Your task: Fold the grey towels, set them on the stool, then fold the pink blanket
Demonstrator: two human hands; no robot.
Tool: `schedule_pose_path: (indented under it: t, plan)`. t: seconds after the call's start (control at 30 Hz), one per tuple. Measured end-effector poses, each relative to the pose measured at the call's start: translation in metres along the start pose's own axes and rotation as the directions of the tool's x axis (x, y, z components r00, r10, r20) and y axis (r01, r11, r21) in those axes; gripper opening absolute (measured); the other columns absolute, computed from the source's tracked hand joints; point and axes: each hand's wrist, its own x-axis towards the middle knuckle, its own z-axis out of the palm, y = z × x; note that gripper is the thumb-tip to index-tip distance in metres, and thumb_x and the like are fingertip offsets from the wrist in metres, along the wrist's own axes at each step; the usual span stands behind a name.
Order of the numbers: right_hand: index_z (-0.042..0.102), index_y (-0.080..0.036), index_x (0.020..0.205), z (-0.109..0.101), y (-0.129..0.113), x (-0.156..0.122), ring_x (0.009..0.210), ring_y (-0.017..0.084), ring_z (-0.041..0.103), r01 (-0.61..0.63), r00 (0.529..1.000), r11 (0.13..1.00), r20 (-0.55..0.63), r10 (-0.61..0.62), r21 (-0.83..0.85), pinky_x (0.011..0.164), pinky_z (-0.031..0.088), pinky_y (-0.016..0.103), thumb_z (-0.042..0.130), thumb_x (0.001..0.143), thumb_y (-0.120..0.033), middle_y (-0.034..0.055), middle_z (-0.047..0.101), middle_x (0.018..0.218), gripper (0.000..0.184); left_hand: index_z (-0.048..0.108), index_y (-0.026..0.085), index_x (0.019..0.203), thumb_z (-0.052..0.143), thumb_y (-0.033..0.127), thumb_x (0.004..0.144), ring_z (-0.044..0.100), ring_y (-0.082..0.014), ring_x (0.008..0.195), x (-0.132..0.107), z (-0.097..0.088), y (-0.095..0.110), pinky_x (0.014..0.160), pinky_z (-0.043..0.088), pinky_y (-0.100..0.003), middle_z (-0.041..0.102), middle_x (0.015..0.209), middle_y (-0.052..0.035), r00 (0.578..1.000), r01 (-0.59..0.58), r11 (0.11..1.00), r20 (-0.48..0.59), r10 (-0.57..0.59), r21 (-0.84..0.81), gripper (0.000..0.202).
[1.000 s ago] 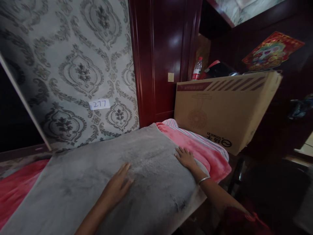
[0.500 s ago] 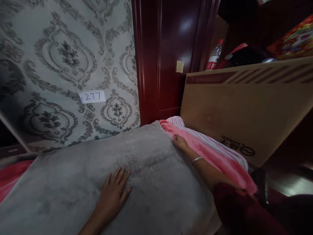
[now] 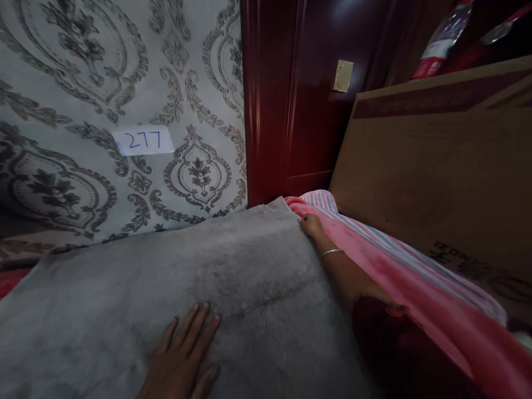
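Observation:
A grey plush blanket [image 3: 124, 282] spreads across most of the lower view, with a dark, rumpled patch near its middle. My left hand [image 3: 178, 354] lies flat on it, fingers spread. At the blanket's right edge, near its far corner, my right hand [image 3: 311, 226] has its fingers closed on the grey fabric. A bracelet circles that wrist. Under and beyond this edge shows a pink blanket [image 3: 374, 266], with a striped pink, white and grey cloth [image 3: 390, 244] along its far side.
Behind stands a patterned wall [image 3: 183, 111] with a paper label [image 3: 143, 141] reading 277. A dark red wooden panel [image 3: 291, 127] meets it. At right is a large cardboard box [image 3: 415, 166], with a plastic bottle [image 3: 443, 44] above its edge.
The view has shifted closer to the far right corner. My right hand's fingers have closed on the grey blanket's edge. My left hand stays flat, now lower in view.

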Motion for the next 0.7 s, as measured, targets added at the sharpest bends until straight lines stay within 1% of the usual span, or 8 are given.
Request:
schedule_pose_path:
  t: [0.17,0.27,0.33,0.37,0.43,0.5,0.57,0.7]
  plan:
    - [0.071,-0.019,0.110,0.001,-0.001,-0.009,0.103,0.026,0.064,-0.074,0.997,0.992,0.011,0.076,-0.097,0.083,0.049,0.032,0.051,0.095,-0.037,0.0106,0.071,0.111,0.030,0.018,0.033,0.159,0.048,0.044,0.092,0.049,-0.0284,0.137,0.001,-0.003,0.002,0.106,0.047,-0.047,0.040,0.158,-0.0047,0.996,-0.039,0.996,-0.073,0.045,0.078,0.075]
    - [0.066,-0.015,0.124,-0.009,-0.018,-0.024,0.111,0.030,0.062,-0.036,0.999,0.989,0.012,0.038,-0.143,0.090,0.049,0.041,0.045,0.098,-0.035,0.0168,0.068,0.122,0.039,0.019,0.033,0.159,0.048,0.044,0.093,0.049,-0.0279,0.138,0.002,-0.005,0.005,0.107,0.045,-0.047,0.040,0.158,-0.0049,0.994,-0.038,0.996,-0.101,0.047,0.086,0.073]
    - [0.055,-0.016,0.140,-0.010,-0.032,-0.045,0.128,0.034,0.051,0.056,0.998,0.983,-0.005,-0.058,-0.172,0.103,0.042,0.049,0.044,0.099,-0.037,0.0183,0.056,0.141,0.048,0.020,0.032,0.159,0.049,0.043,0.093,0.048,-0.0281,0.138,0.003,-0.005,0.007,0.109,0.043,-0.048,0.039,0.159,-0.0051,0.993,-0.036,0.996,-0.110,0.045,0.084,0.073]
    - [0.049,-0.020,0.146,-0.008,-0.038,-0.059,0.137,0.034,0.042,0.156,0.988,0.969,0.008,-0.157,-0.192,0.109,0.035,0.052,0.045,0.099,-0.041,0.0161,0.046,0.151,0.052,0.020,0.032,0.159,0.048,0.043,0.093,0.048,-0.0283,0.138,0.003,-0.004,0.008,0.109,0.043,-0.049,0.039,0.159,-0.0054,0.992,-0.030,0.996,-0.118,0.041,0.088,0.073]
    - [0.041,-0.029,0.152,0.000,-0.046,-0.091,0.148,0.033,0.025,0.411,0.912,0.885,0.111,-0.396,-0.219,0.117,0.021,0.056,0.044,0.098,-0.051,0.0082,0.029,0.163,0.058,0.019,0.032,0.159,0.047,0.042,0.094,0.047,-0.0285,0.139,0.003,-0.002,0.009,0.109,0.042,-0.051,0.039,0.159,-0.0055,0.993,-0.013,0.996,-0.118,0.024,0.093,0.072]
    - [0.035,-0.033,0.155,0.011,-0.048,-0.120,0.151,0.032,0.017,0.582,0.807,0.789,0.260,-0.530,-0.199,0.118,0.015,0.060,0.037,0.099,-0.058,0.0042,0.021,0.166,0.061,0.018,0.034,0.159,0.046,0.041,0.095,0.046,-0.0284,0.140,0.002,0.000,0.010,0.110,0.041,-0.052,0.038,0.159,-0.0048,0.995,0.008,0.997,-0.096,0.000,0.079,0.071]
    - [0.029,-0.034,0.157,0.019,-0.049,-0.137,0.152,0.031,0.015,0.601,0.777,0.779,0.357,-0.519,-0.176,0.118,0.015,0.061,0.030,0.101,-0.060,0.0030,0.020,0.166,0.063,0.019,0.036,0.159,0.045,0.042,0.096,0.044,-0.0285,0.141,0.002,0.003,0.009,0.112,0.038,-0.054,0.037,0.160,-0.0042,0.998,0.028,0.999,-0.056,-0.025,0.046,0.068]
    - [0.029,-0.035,0.157,0.014,-0.042,-0.140,0.152,0.026,0.017,0.531,0.817,0.819,0.385,-0.429,-0.216,0.120,0.017,0.053,0.028,0.102,-0.058,0.0005,0.020,0.166,0.060,0.030,0.038,0.155,0.044,0.045,0.097,0.041,-0.0302,0.143,0.004,0.006,0.006,0.114,0.035,-0.057,0.036,0.160,-0.0046,0.997,0.073,0.997,0.028,-0.072,-0.036,0.060]
